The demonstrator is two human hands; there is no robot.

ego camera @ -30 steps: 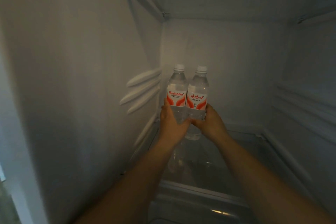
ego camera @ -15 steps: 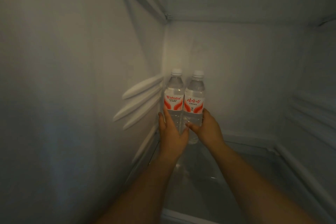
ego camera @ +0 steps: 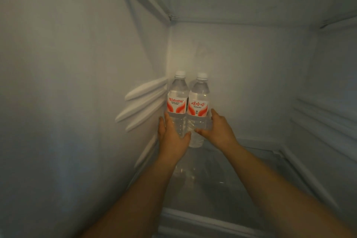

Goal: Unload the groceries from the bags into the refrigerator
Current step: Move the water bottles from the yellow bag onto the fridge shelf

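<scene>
Two water bottles side by side, upright, in the far-left corner of the refrigerator, on the glass shelf [ego camera: 241,176]; left bottle [ego camera: 177,100] just beside the left wall's moulded ribs [ego camera: 143,102], touching the right bottle [ego camera: 199,102]. Left hand [ego camera: 172,137] wraps the left bottle's lower body, fingers curled round it; right hand [ego camera: 217,131] grips the right bottle below its label likewise. Likely full, so moderately heavy; thin clear plastic, gives under squeeze, smooth, may slip; best held low on the body. Labels red-and-white: "Wahaha" on the left bottle; red Chinese characters on the right; small print unreadable; white caps.
</scene>
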